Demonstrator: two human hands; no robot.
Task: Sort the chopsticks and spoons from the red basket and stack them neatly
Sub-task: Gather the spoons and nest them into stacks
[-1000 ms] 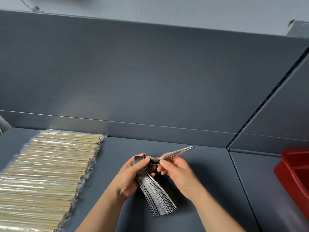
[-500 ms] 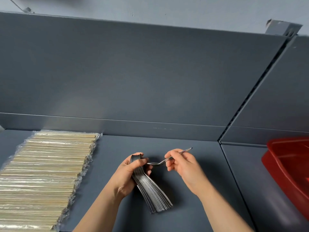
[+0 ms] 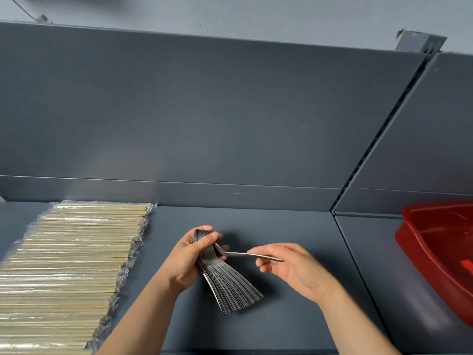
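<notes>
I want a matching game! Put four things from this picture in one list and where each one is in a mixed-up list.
Things:
1. row of wrapped wooden chopsticks
2. red plastic basket
3. fanned stack of grey metal spoons
4. single grey metal spoon

Places:
A. pinched in the right hand
B. at the far right edge
C. lying flat at the left
D. gripped in the left hand

Pairs: 1-C, 2-B, 3-D, 4-A
</notes>
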